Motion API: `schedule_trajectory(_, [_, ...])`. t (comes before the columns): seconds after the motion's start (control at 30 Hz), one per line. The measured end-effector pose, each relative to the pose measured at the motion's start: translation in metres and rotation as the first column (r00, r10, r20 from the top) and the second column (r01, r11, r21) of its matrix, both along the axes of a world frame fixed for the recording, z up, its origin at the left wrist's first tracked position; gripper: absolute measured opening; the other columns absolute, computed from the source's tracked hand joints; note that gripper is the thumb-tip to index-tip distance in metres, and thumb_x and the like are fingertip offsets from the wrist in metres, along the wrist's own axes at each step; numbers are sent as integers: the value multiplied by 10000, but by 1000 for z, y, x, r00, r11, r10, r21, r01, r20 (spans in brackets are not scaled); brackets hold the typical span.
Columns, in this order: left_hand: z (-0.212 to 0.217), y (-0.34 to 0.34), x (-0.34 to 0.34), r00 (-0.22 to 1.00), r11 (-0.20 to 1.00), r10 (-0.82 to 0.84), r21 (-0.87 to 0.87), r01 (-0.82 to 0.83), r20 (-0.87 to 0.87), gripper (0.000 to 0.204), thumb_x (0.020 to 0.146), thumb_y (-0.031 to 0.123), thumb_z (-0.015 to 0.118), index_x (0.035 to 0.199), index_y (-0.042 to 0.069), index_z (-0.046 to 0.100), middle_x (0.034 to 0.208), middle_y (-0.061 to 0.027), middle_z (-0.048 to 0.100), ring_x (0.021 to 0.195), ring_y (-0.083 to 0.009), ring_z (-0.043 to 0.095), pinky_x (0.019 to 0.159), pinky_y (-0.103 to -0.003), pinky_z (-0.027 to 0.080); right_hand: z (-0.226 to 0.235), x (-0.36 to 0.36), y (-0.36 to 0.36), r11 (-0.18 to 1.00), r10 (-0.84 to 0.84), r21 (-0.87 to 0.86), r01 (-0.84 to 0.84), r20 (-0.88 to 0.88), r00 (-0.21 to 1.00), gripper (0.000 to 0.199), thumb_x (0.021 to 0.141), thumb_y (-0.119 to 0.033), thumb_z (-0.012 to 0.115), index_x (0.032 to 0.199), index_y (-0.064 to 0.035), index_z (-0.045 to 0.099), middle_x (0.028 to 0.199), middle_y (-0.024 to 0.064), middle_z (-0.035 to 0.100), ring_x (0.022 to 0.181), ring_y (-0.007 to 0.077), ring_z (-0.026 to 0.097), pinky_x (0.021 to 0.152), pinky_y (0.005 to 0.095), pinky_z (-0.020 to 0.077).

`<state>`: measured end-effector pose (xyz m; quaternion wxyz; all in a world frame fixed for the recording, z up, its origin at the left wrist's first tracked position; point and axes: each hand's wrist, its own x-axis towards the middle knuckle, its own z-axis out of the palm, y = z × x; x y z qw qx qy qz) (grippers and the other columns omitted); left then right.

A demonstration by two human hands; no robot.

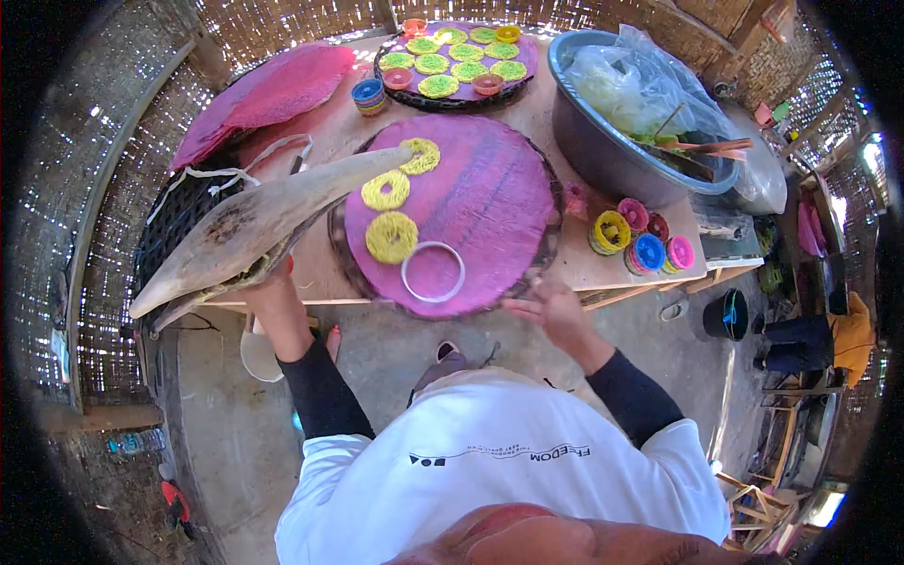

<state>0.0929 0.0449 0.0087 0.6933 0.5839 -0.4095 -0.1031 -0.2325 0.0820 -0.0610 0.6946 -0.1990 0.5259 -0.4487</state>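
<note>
Woven bamboo walls close in around the wooden table (603,268) where I stand. My left hand (268,282) is closed around the wide end of a long grey piping cone (254,226), its narrow tip reaching over the round tray with a purple cloth (490,202). On that cloth lie three yellow noodle rings (391,235) and, nearer me, an empty white ring mould (433,271). My right hand (551,311) rests at the tray's near edge, fingers loosely spread and holding nothing. Beyond sits a second tray of green-yellow rings (452,58). To the right stand a grey basin (612,141) and stacked coloured moulds (640,240).
</note>
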Motion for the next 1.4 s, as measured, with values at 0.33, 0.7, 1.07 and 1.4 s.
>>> schedule_trajectory(0.33, [-26, 46, -69, 602, 711, -689, 219, 668, 404, 439, 737, 134, 616, 1130, 20, 459, 1148, -125, 497, 1008, -228, 495, 849, -354, 408, 102, -3, 10, 245, -620, -761, -601, -599, 506, 264, 819, -223, 506, 992, -31, 557, 845, 141, 588, 765, 236, 589, 672, 331, 460])
schedule_trajectory(0.7, [59, 0, -152, 130, 768, -429, 285, 573, 894, 314, 554, 245, 651, 823, 101, 575, 673, -99, 546, 669, -289, 540, 607, -414, 413, 147, 1, -96, 494, -327, -861, -123, -315, 891, 351, 780, -260, 529, 998, 15, 527, 780, 118, 535, 783, 224, 491, 752, 317, 403])
schedule_trajectory(1.07, [81, -43, -101, -97, 230, -922, 732, 642, 374, 351, 631, 207, 661, 943, 79, 563, 823, -137, 587, 772, -247, 589, 712, -340, 454, 203, -18, -40, 191, -588, -845, -500, -506, 631, 359, 695, -73, 521, 1025, -23, 390, 817, 49, 452, 681, 112, 483, 588, 254, 430])
schedule_trajectory(1.4, [-7, -60, -132, 229, 328, -942, -520, 789, -247, 374, 739, 127, 607, 1061, 55, 433, 965, -99, 488, 862, -176, 482, 778, -325, 444, 151, -28, -154, 312, -309, -629, 712, 641, 703, 253, 849, -236, 423, 680, -59, 487, 603, 96, 517, 633, 226, 530, 707, 386, 450])
